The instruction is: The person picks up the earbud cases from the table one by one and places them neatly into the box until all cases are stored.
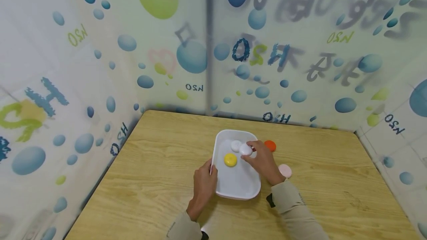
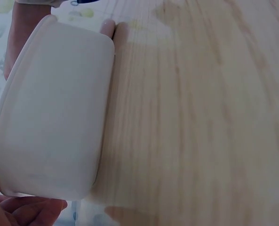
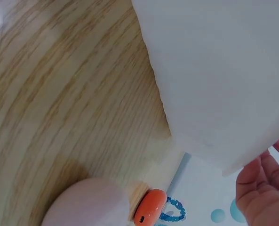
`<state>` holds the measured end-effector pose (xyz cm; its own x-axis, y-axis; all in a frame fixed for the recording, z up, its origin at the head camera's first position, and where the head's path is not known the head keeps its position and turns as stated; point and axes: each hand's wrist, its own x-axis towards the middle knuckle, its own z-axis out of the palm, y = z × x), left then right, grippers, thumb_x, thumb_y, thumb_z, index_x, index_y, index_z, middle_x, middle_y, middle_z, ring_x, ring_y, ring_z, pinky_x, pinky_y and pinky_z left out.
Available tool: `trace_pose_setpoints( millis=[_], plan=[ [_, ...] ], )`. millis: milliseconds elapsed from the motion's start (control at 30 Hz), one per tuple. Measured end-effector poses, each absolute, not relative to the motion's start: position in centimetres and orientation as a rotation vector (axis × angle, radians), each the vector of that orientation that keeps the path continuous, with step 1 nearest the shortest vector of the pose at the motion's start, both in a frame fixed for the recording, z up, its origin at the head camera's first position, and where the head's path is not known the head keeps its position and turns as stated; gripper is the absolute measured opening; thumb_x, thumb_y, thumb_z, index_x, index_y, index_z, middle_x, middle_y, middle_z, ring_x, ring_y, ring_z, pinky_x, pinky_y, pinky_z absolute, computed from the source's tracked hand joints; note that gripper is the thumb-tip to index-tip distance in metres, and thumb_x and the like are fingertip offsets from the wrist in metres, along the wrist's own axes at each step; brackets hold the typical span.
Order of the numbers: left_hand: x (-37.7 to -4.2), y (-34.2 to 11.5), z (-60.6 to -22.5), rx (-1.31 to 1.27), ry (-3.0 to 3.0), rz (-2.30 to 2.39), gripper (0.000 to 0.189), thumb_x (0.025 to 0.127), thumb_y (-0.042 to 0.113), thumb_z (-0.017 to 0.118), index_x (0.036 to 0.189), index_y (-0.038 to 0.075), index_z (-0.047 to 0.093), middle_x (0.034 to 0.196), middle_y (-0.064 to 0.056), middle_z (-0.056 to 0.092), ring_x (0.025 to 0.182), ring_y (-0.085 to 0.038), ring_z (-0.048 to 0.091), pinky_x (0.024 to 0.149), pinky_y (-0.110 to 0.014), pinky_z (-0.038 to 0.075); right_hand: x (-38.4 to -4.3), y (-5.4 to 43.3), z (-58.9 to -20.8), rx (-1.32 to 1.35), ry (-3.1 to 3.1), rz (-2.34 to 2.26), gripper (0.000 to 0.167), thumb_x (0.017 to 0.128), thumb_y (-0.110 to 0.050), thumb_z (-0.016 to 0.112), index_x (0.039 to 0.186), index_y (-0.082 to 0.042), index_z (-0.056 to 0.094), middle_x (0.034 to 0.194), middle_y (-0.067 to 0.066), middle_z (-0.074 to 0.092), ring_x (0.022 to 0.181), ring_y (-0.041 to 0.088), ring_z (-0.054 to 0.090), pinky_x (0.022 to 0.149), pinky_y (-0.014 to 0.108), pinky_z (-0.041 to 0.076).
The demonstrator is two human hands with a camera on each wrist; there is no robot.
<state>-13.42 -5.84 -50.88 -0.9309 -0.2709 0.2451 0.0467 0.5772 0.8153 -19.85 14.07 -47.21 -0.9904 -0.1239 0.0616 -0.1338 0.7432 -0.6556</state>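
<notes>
My left hand (image 1: 205, 180) grips the left rim of a white plastic bin (image 1: 237, 187), its thumb over the edge. Over the inside of the bin, my right hand (image 1: 264, 161) pinches a glossy white round case (image 1: 245, 150) between thumb and fingers. Beside that case another white round case (image 1: 235, 145) lies on the bin floor. A yellow round case (image 1: 230, 160) sits nearer to me in the bin. In the right wrist view the bin's outer wall (image 3: 219, 70) hides what the right fingers (image 3: 259, 176) hold.
Outside the bin, to its right, an orange round case (image 3: 150, 207) with a small dark slot and a pale pink round case (image 1: 285, 170) lie on the wooden table (image 1: 160, 166). Patterned walls (image 1: 173, 66) stand close behind the table and at both sides.
</notes>
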Motion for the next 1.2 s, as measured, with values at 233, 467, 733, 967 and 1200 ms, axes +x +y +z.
trace_pose_setpoints(
  millis=[233, 467, 733, 967, 1200],
  plan=[
    [-13.34, -5.83, -50.84, 0.183, -2.475, -1.3, 0.029, 0.09, 0.004, 0.061, 0.117, 0.001, 0.072, 0.097, -0.017, 0.075, 0.081, -0.028, 0.072, 0.066, -0.044, 0.055, -19.88, 13.76, -47.2, 0.172, -2.966, 1.1, 0.056, 0.083, -0.021, 0.08, 0.132, -0.004, 0.059, 0.126, 0.013, 0.06, 0.109, 0.029, 0.057, 0.094, 0.045, 0.051],
    [-13.28, -5.81, -50.8, 0.185, -2.477, -1.302, 0.029, 0.09, 0.004, 0.061, 0.117, 0.001, 0.072, 0.095, -0.017, 0.075, 0.081, -0.029, 0.072, 0.066, -0.044, 0.055, -19.79, 13.55, -47.2, 0.187, -2.969, 1.081, 0.056, 0.082, -0.02, 0.081, 0.131, -0.003, 0.059, 0.127, 0.014, 0.06, 0.111, 0.028, 0.058, 0.097, 0.046, 0.049],
    [-13.27, -5.82, -50.77, 0.163, -2.476, -1.289, 0.029, 0.09, 0.004, 0.06, 0.117, 0.0, 0.071, 0.096, -0.017, 0.075, 0.083, -0.03, 0.072, 0.067, -0.045, 0.055, -19.98, 13.53, -47.58, 0.195, -2.988, 1.063, 0.055, 0.083, -0.022, 0.08, 0.13, -0.003, 0.059, 0.13, 0.014, 0.06, 0.114, 0.029, 0.057, 0.098, 0.046, 0.049],
    [-13.41, -5.84, -50.94, 0.17, -2.474, -1.292, 0.029, 0.09, 0.003, 0.06, 0.117, 0.001, 0.072, 0.096, -0.017, 0.075, 0.082, -0.028, 0.072, 0.066, -0.044, 0.055, -19.95, 13.4, -47.56, 0.178, -3.012, 1.056, 0.055, 0.083, -0.022, 0.08, 0.131, -0.003, 0.059, 0.131, 0.014, 0.059, 0.116, 0.029, 0.056, 0.1, 0.047, 0.048],
    [-13.41, -5.88, -51.01, 0.15, -2.457, -1.295, 0.029, 0.089, 0.002, 0.06, 0.116, -0.001, 0.071, 0.096, -0.018, 0.075, 0.081, -0.028, 0.072, 0.064, -0.043, 0.055, -20.19, 13.56, -47.47, 0.176, -3.035, 1.01, 0.057, 0.084, -0.025, 0.08, 0.133, -0.004, 0.059, 0.13, 0.015, 0.059, 0.11, 0.03, 0.058, 0.09, 0.042, 0.054]
  ],
)
